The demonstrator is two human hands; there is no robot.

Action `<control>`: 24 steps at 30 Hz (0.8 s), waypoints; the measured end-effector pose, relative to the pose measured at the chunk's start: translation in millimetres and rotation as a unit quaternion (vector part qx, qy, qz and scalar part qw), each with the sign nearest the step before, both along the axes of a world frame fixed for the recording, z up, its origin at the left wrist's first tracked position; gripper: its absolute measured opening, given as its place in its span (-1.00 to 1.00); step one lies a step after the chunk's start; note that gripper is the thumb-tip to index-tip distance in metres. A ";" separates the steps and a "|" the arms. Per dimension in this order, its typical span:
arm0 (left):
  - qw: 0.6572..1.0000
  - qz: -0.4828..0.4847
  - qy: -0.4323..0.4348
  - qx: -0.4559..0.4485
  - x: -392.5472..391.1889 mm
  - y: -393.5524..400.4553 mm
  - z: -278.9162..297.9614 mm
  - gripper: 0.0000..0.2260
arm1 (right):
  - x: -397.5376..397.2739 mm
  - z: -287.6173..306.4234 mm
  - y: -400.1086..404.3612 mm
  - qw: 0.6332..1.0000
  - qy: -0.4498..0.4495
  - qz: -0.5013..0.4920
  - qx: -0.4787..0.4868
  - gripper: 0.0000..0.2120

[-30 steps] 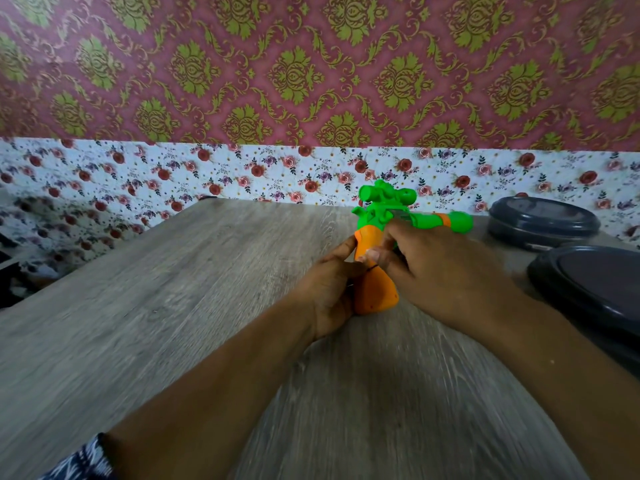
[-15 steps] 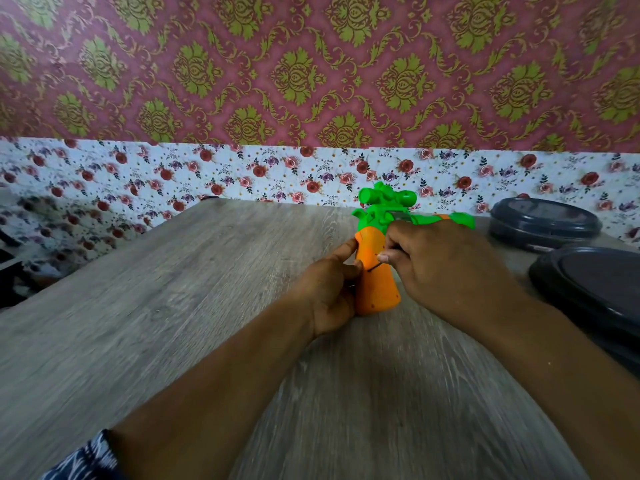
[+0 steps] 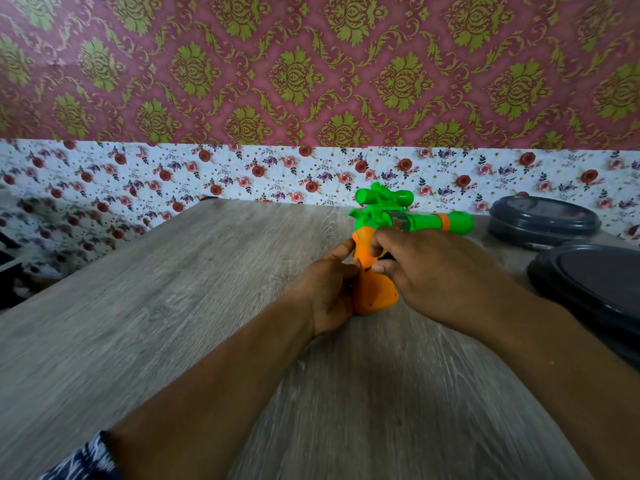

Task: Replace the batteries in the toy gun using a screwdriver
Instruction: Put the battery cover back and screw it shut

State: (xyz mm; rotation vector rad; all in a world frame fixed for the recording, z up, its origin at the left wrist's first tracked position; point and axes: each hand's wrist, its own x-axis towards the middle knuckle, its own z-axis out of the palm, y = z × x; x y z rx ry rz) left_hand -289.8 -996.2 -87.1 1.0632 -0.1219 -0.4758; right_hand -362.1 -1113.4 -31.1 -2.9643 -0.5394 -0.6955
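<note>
Home: ornate wallpaper [image 3: 311, 71], wood-grain table [image 3: 156, 323]

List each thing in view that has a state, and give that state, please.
toy gun: upright on its orange grip, held by both hands
left hand: grips the orange grip
right hand: fingers curled on the grip
far dark container: lid on
near dark container: lid on

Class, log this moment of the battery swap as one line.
left hand: holds orange grip | right hand: fingers on grip | toy gun: upright on table | screwdriver: not visible
</note>
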 end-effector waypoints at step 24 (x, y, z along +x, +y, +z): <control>1.000 0.010 0.002 -0.012 3.6 -2.2 -5.1 -0.56 | 9.9 -8.8 -1.2 0.994 -0.028 -0.085 0.069 -0.55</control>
